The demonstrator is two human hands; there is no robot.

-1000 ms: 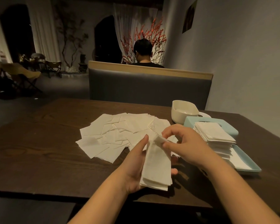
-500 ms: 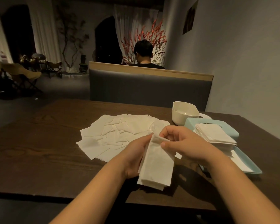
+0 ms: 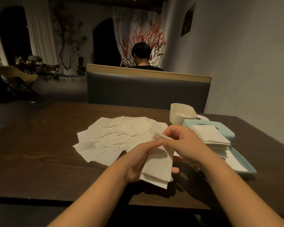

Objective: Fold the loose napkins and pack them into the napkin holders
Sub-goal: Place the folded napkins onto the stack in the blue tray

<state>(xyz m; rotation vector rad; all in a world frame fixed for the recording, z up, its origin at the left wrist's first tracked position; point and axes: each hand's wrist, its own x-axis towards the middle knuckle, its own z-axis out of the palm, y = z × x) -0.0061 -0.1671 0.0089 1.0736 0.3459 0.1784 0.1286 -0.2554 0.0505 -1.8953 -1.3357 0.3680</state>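
My left hand grips a small stack of folded white napkins just above the table's near edge. My right hand pinches the top end of the uppermost napkin, bent over at the stack's far end. A spread of loose white napkins lies on the dark wooden table behind my hands. To the right, a light blue napkin holder base carries a pile of folded napkins. Its blue lid lies just behind the pile.
A cream bowl-shaped holder stands at the back right with a white lid beside it. A grey padded bench back faces me across the table, and a person sits beyond it. The wall runs along the right.
My hands and the held stack have shifted slightly toward me and lower. My right hand has folded the top napkin's far end further over toward my left thumb.
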